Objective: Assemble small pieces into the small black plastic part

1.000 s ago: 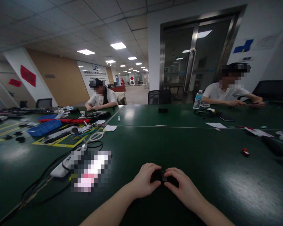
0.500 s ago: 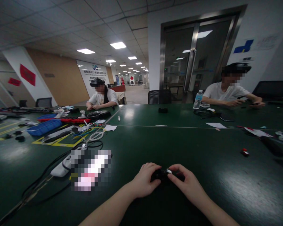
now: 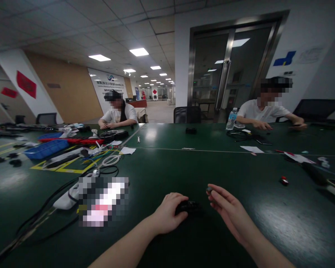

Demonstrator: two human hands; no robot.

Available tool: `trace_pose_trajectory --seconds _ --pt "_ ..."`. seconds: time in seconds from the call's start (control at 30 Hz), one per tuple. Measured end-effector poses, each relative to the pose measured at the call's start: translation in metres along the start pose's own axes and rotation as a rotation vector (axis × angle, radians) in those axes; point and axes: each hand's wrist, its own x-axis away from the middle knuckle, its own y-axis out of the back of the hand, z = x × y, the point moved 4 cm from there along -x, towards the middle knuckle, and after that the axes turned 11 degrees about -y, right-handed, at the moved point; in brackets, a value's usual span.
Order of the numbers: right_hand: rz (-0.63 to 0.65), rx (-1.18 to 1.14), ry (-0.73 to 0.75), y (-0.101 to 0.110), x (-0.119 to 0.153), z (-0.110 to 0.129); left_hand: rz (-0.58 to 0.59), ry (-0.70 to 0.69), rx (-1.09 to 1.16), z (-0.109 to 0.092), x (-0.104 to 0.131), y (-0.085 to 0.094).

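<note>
A small black object lies on the dark green table in the lower middle of the view. My left hand grips its left end between thumb and fingers. To the right of it, my right hand is raised, apart from the black object. Its fingertips pinch a tiny greyish piece, too small to name.
A white power strip with black cables and a blurred-out bright item are at the left. Blue trays stand farther back. A red object lies at the right. Two people sit across the table, near a water bottle.
My right hand has moved up and right, away from the black object, with the tiny piece in its fingertips. My left hand still holds the black object. The view has shifted slightly.
</note>
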Motion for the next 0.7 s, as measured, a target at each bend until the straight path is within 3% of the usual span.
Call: trace_pose_trajectory --seconds 0.2,0.7 --pt "0.039 -0.224 -0.067 0.002 0.006 0.008 0.000 0.001 -0.003 0.000 -0.002 0.000" --pt "0.007 -0.328 -0.122 0.008 0.010 0.018 0.028 0.046 0.034 0.002 0.000 0.001"
